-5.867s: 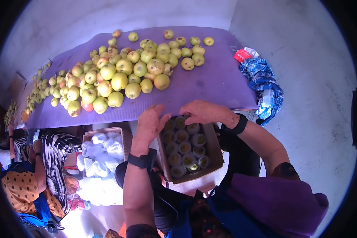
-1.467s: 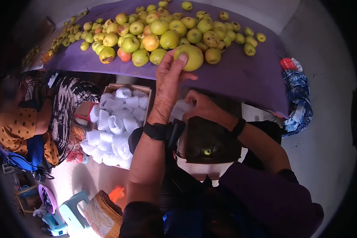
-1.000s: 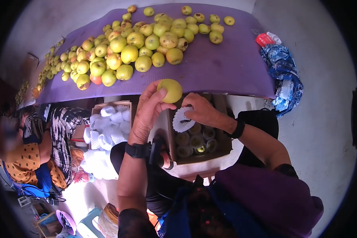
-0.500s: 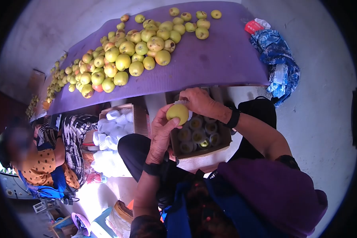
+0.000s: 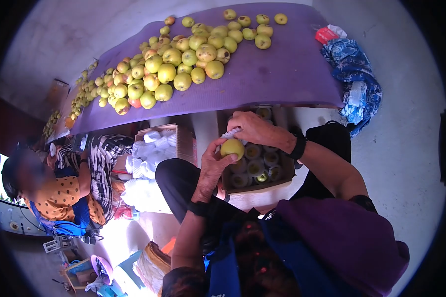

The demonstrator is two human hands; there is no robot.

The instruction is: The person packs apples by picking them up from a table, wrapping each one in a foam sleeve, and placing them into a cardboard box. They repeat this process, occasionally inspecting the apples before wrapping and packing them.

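Above an open cardboard box (image 5: 270, 187), my left hand (image 5: 214, 161) holds a yellow-green apple (image 5: 232, 149) between thumb and fingers. My right hand (image 5: 255, 129) is closed, pinching a white foam net (image 5: 231, 133) at the far side of the apple. Rows of apples in foam nets (image 5: 254, 167) lie in the box below. Beyond the box, many loose yellow-green apples (image 5: 167, 73) are heaped on a purple mat (image 5: 272, 74).
Left of my knee stands a carton of white foam nets (image 5: 156, 148), with more white nets (image 5: 142, 193) nearer. A person in a spotted top (image 5: 59, 200) sits at the left. Blue patterned cloth (image 5: 349, 64) hangs at the table's right end.
The view has shifted, so the table and box appear further right. The foam net now shows bunched at the apple's far edge; before, it was spread behind the apple. Both hands keep their holds.
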